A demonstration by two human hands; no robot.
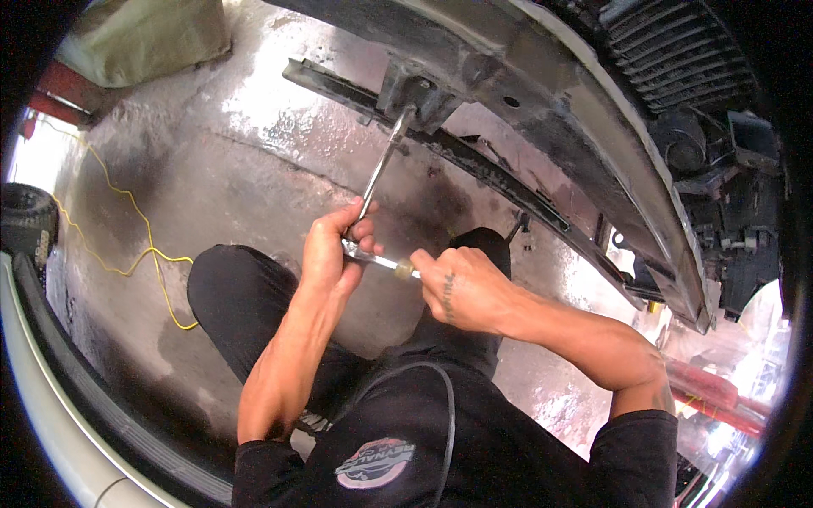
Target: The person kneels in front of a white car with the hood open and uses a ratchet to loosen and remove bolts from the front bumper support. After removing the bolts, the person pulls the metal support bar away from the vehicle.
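My left hand (329, 251) is closed around the head of a ratchet wrench (381, 259), where a long chrome extension bar (384, 165) joins it. From there the bar runs up and away to a dark metal bracket (428, 100) under a vehicle's crossbeam (508, 63). Its far end meets the bracket; what fastener it sits on is hidden. With fingers wrapped, my right hand (466, 286) grips the ratchet's handle, just right of a yellowish band on it. The handle lies across in front of my knees.
A long dark rail (500, 186) runs beneath the crossbeam. Finned black parts (677, 51) are at the upper right. A yellow cord (152, 245) lies on the stained floor (229, 186) at left. Behind my right elbow is a red bar (707, 385); a light-coloured car panel (51, 423) curves along the lower left.
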